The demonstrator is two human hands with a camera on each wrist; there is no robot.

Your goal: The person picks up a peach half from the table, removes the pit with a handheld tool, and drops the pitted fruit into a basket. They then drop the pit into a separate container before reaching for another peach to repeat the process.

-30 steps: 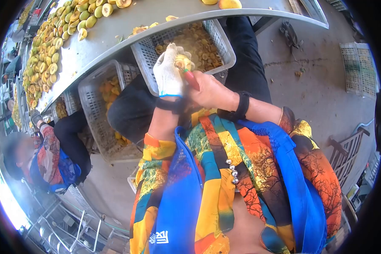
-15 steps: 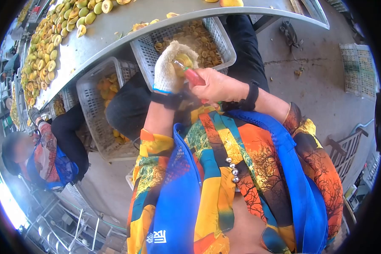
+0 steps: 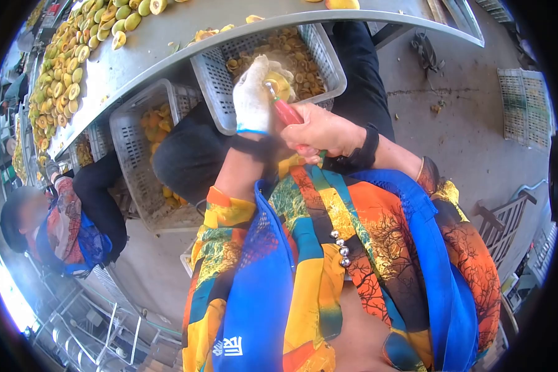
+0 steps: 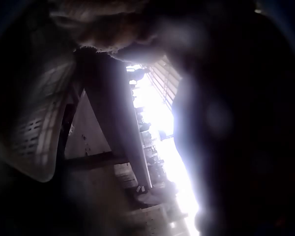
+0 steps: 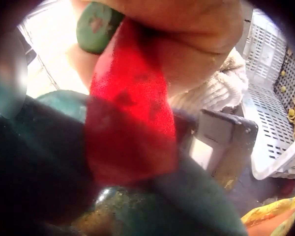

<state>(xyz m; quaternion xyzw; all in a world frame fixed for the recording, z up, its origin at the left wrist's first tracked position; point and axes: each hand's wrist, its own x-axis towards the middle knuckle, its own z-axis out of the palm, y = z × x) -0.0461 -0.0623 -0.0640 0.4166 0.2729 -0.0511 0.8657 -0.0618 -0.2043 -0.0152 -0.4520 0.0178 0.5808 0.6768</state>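
Note:
In the head view the left hand (image 3: 252, 99), in a white knitted glove, grips a yellow fruit piece (image 3: 280, 85) over the near part of a crate. The bare right hand (image 3: 326, 130) holds a tool by its red handle (image 3: 287, 113); the metal tip meets the fruit. In the right wrist view the right hand's fingers (image 5: 187, 34) curl over the red handle (image 5: 132, 98), beside a green round end (image 5: 92, 28). The left wrist view is mostly dark, with part of the left hand (image 4: 108, 24) blurred at its top.
Beneath the hands stands a grey crate (image 3: 215, 110) with cut fruit pieces. Another crate (image 3: 130, 152) with orange fruit stands left. Halved fruit (image 3: 59, 87) lies heaped on the metal table (image 3: 167, 37). A seated person (image 3: 65, 229) is at the left; a stacked crate (image 3: 524, 105) stands right.
The gloved hand has shifted and turned around the fruit, its fingers now higher and to the right. The right hand has moved right, and more of the red handle and metal tip shows.

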